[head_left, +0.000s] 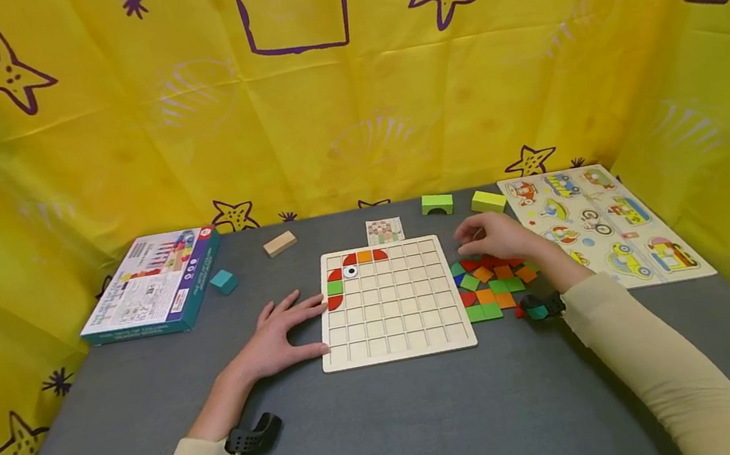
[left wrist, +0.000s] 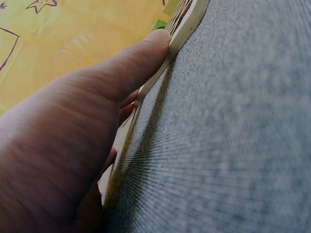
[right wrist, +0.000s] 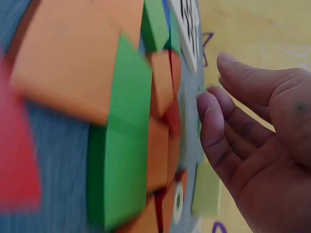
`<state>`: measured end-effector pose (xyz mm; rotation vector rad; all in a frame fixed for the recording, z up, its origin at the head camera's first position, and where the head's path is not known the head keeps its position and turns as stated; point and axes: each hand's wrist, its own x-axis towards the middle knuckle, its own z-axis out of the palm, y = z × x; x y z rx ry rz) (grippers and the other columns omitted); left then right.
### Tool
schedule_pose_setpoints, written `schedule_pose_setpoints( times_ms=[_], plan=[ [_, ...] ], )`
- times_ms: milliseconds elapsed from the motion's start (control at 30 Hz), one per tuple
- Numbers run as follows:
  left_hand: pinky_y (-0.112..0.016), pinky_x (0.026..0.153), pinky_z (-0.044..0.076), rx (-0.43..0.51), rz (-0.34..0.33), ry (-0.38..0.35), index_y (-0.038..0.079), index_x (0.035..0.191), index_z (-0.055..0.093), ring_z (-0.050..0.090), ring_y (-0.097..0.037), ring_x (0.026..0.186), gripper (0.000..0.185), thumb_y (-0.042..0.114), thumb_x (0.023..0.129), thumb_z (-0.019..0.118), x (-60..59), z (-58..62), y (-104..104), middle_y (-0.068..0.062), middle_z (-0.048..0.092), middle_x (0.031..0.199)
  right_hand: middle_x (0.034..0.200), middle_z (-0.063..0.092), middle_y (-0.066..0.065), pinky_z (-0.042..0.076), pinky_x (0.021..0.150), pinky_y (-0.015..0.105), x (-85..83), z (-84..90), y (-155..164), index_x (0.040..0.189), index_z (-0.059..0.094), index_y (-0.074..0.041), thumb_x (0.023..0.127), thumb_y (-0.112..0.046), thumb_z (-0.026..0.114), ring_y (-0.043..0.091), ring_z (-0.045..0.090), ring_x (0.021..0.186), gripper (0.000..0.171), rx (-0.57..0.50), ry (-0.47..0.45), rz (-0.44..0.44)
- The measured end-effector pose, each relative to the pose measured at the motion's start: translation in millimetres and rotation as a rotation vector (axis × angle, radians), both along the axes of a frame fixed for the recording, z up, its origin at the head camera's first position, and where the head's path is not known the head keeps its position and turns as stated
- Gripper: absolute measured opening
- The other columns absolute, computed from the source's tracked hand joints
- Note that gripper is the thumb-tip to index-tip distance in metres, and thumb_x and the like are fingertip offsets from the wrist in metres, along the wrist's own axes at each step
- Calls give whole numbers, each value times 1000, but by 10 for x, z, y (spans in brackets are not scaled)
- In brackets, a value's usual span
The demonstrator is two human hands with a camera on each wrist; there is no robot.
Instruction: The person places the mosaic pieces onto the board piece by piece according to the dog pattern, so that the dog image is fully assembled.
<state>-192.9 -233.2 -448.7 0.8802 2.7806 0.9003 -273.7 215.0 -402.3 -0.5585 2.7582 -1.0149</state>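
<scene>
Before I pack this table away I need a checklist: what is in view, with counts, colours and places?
Wooden grid puzzle board: one, pale wood, table centre; a few red, orange and green tiles in its top-left corner.
Loose square wooden tiles: a pile, red, orange, green, right of the board.
Small pattern card: one, behind the board.
Vehicle peg puzzle: one, far right.
Green wooden blocks: two, back centre-right.
Plain wooden block: one, back left.
Teal cube: one, beside the box.
Printed cardboard box: one, far left.
Left hand: flat against the board's left edge.
Right hand: over the tile pile, holding nothing.
</scene>
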Motion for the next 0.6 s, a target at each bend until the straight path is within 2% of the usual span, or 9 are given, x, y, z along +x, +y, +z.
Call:
schedule_pose_setpoints(
  times_ms=[233,467,600],
  plan=[
    [-68,112,-1,1,-5,18,16,147,55,17,-41,150,71,45,87,78,2,-19,7,-3,42,158,104,67,12,52,71,36,44,22,345,118,68,3,96,-13,72,26,63,87,28,14,-29,-29],
    [-68,112,-2,-4,4,12,15,147,55,17,-42,150,71,45,87,78,2,-4,5,-4,42,157,100,69,13,52,71,36,130,71,607,111,69,6,96,-8,71,29,66,87,21,43,-4,-1],
    [-68,112,-2,-9,9,11,16,147,55,17,-42,150,71,45,87,79,2,10,4,-3,42,157,97,69,11,51,73,35,135,47,658,107,69,5,94,-11,73,27,63,86,21,89,-11,-22]
  ],
)
